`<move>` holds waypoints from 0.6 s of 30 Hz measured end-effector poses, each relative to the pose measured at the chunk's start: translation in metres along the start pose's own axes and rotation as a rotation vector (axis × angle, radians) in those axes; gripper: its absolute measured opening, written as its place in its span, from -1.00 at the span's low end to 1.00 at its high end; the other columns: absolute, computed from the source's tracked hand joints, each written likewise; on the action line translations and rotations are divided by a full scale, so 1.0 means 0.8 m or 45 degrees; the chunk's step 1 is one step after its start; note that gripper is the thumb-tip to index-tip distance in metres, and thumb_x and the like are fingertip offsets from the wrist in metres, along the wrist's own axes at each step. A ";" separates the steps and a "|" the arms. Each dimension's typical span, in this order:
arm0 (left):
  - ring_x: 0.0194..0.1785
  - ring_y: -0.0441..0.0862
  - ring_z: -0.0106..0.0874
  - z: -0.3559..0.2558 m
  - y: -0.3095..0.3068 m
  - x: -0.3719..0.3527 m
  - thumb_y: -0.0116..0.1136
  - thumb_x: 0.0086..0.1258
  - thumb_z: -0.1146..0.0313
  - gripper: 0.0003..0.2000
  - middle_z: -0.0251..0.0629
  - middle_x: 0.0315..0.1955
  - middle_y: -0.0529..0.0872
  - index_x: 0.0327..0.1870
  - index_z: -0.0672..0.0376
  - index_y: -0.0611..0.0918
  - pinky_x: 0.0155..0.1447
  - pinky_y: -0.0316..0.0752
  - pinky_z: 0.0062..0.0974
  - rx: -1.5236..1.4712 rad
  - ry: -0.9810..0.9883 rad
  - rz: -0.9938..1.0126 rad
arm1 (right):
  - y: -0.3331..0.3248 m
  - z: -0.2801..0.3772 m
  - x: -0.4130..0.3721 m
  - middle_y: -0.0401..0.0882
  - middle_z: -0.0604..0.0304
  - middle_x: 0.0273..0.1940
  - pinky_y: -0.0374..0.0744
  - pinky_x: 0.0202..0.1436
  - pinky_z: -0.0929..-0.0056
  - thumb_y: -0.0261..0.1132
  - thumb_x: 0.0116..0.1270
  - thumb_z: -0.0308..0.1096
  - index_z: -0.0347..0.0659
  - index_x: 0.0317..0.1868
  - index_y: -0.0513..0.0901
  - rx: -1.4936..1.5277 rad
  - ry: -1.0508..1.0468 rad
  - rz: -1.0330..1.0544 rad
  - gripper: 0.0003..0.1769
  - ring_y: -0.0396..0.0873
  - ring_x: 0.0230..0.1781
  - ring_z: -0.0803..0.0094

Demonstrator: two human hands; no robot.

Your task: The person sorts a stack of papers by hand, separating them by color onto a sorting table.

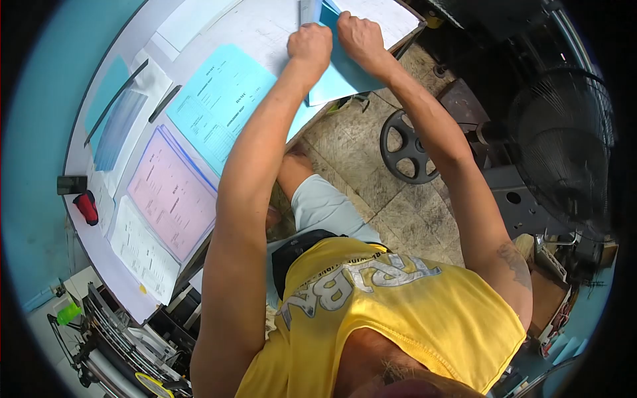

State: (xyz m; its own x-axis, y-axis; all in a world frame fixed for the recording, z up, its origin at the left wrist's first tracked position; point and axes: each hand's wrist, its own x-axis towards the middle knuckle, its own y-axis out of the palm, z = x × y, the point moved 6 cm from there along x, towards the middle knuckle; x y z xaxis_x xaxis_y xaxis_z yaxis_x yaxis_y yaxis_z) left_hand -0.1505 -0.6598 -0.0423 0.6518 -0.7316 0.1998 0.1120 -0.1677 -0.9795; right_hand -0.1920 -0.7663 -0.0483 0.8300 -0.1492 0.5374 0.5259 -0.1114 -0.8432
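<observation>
My left hand is closed at the upper edge of a stack of blue paper sheets, its knuckles up. Beside it, my right hand also has its fingers closed on the blue sheets, which stand partly raised and hang past the table's edge. The fingertips of both hands are largely hidden. Just left of my left forearm lie printed light-blue forms. Nearer to me is a stack of pink printed forms, with white printed forms below it.
On the white table lie a dark strip, a black box and a red-and-black item. To the right stand a black handwheel and a large fan. Machinery fills the lower left.
</observation>
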 end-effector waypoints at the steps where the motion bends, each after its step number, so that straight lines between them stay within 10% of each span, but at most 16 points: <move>1: -0.06 0.80 0.11 0.018 -0.002 0.007 0.17 0.39 0.37 -0.78 0.16 -0.26 0.81 -0.24 0.35 0.78 0.11 0.71 -0.09 -0.182 -0.177 -0.064 | -0.007 -0.008 0.009 0.72 -0.09 -0.49 0.73 -0.28 -0.02 0.22 0.28 -0.35 -0.29 -0.33 0.61 0.063 0.032 0.016 -0.84 0.76 -0.41 -0.14; 3: -0.07 0.79 0.15 0.061 -0.029 0.011 0.15 0.40 0.40 -0.78 0.17 -0.30 0.79 -0.27 0.40 0.76 0.13 0.69 -0.07 -0.543 -0.540 -0.185 | 0.014 -0.064 0.043 0.77 -0.17 -0.21 0.70 0.02 0.02 0.30 0.29 -0.31 -0.37 -0.07 0.63 0.426 0.358 0.232 -0.70 0.78 -0.08 -0.09; 7: -0.28 0.73 -0.23 0.135 -0.066 0.019 0.33 0.43 0.23 -0.68 -0.09 -0.45 0.74 -0.30 0.41 0.67 0.01 0.61 -0.26 -1.037 -0.545 -0.637 | 0.033 -0.174 0.072 0.72 0.14 -0.21 0.57 -0.04 0.31 0.17 0.42 -0.41 -0.41 -0.05 0.66 0.957 0.358 -0.206 -0.75 0.62 -0.19 0.34; 10: 0.10 0.53 -0.37 0.104 -0.117 -0.005 0.14 0.55 0.16 -0.54 -0.09 0.01 0.67 0.27 0.37 0.53 0.31 0.35 -0.35 -1.724 -0.242 -0.622 | -0.135 -0.094 0.051 0.64 0.14 -0.02 0.50 0.13 0.36 0.15 0.41 -0.43 -0.39 0.12 0.57 1.772 0.351 -0.387 -0.67 0.56 -0.01 0.36; 18: 0.15 0.58 -0.25 0.088 -0.101 -0.026 0.12 0.33 0.47 -0.57 -0.06 0.04 0.68 0.24 0.38 0.55 0.36 0.37 -0.33 -1.753 -0.041 -0.948 | -0.107 -0.077 0.014 0.50 0.06 0.29 0.40 0.40 0.34 0.16 0.26 -0.52 -0.33 0.45 0.36 1.684 0.420 -0.353 -0.31 0.45 0.31 0.25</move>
State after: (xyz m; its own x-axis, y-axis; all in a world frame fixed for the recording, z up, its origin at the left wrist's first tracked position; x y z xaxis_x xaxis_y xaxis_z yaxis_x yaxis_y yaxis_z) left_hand -0.1203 -0.5842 0.0310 0.7810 -0.2016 0.5911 -0.3304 -0.9366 0.1171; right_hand -0.2392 -0.8188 0.0304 0.6868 -0.5182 0.5097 0.6010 0.7992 0.0029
